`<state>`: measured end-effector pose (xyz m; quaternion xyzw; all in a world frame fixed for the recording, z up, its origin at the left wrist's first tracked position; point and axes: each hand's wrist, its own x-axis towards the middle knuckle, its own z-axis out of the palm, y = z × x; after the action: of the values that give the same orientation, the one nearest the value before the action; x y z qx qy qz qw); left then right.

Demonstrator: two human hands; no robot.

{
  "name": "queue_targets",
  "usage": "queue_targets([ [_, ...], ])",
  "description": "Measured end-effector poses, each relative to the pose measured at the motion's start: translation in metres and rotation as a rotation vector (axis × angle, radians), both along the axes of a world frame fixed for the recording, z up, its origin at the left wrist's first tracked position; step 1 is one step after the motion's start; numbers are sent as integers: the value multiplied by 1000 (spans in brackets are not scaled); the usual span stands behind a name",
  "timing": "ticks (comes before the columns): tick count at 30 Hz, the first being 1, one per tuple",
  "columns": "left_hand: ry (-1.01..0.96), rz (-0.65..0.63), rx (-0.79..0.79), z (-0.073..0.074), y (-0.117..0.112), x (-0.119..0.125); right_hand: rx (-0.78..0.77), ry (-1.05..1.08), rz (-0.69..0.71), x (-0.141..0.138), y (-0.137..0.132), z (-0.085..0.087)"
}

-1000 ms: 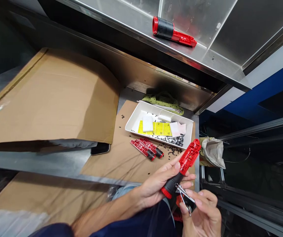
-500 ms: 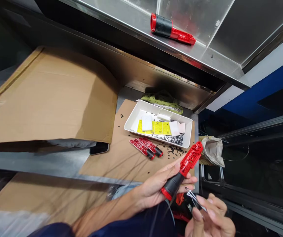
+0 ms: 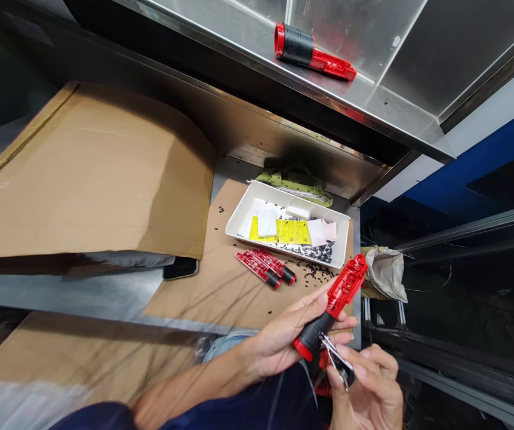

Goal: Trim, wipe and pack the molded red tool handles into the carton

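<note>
My left hand (image 3: 283,337) is wrapped around a red and black plastic housing (image 3: 317,334). Its thick black collar and red ring point down toward me, while the narrow red end with moulded ribs points up to the right. Between the thumb and fingers of my right hand (image 3: 366,382) is a shiny metal nail clipper (image 3: 337,358). Its tip is at the lower right side of the black collar; I cannot tell whether the jaws touch it. Two similar red and black housings (image 3: 259,269) lie side by side on the cardboard sheet (image 3: 221,292).
A white tray (image 3: 243,209) holds yellow labels, white pads and many small black bits, with more bits scattered beside it. A large cardboard box (image 3: 104,179) stands left. Another housing (image 3: 296,48) lies on the metal shelf (image 3: 404,113). A paper bag (image 3: 386,272) is at right.
My right hand has moved left and slightly up, bringing the nail clipper from beside the housing to its black collar. My left hand has turned the housing slightly.
</note>
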<state>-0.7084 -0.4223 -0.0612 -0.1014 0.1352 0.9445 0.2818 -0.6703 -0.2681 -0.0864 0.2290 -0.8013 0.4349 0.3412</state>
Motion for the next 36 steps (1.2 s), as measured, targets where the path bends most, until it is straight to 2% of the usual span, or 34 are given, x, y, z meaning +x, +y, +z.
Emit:
queue_targets([
  [2,-10,-12,-7,0,0,1,-28,-20,4,1,-1,-1],
  [6,1,-17,-6,0,0,2,-189,32,-85,6,-2,-2],
  [8,7,0,-19,1,0,3,-211,47,-95,7,0,-1],
  [15,20,-19,-2,-4,1,3,-34,-6,33,3,4,1],
  [22,-5,-14,-38,-1,2,3,57,1,-30,4,6,3],
  [25,-4,-18,-63,1,2,4,16,-9,-23,6,3,2],
  [30,31,5,-9,-2,3,3,-175,64,-81,5,1,0],
  [32,41,15,-4,-2,3,2,-172,46,-92,4,1,0],
  [36,41,8,-4,-1,3,1,-70,0,-51,3,-1,2],
])
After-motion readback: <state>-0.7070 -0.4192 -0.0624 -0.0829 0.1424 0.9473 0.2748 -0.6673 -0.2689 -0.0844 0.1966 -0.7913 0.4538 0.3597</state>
